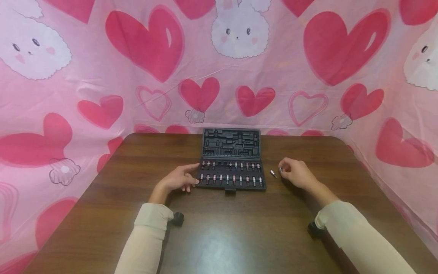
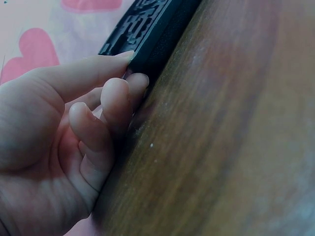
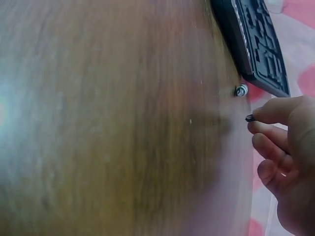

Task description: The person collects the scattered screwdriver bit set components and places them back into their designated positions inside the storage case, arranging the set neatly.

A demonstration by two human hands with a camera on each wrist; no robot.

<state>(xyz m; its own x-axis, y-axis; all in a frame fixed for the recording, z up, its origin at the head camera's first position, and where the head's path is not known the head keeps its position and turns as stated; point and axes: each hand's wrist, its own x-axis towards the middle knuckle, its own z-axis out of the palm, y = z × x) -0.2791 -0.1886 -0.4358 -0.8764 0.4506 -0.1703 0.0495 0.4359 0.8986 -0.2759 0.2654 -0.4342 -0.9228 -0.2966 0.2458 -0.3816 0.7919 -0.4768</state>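
Observation:
A black socket case [image 1: 230,185] lies with its lid raised on the wooden table. Two rows of bit sockets [image 1: 234,179] fill its base, with a gap in the back row. At the case's left side, my left hand [image 1: 178,179] holds the front corner, thumb on the rim [image 2: 129,55] and fingertips against the side wall. To the right, my right hand [image 1: 297,173] pinches a small bit socket [image 3: 250,118] between thumb and index finger, mostly covered by the fingertips. Another bit socket [image 1: 273,173] lies on the table between that hand and the case.
The lid [image 1: 231,143] leans back, its inside moulded with recesses. Behind the table [image 1: 219,236] hangs a pink cloth [image 1: 222,72] with hearts and rabbits, which also runs along both sides. Each wrist carries a black camera [image 1: 178,219] near the sleeve cuff.

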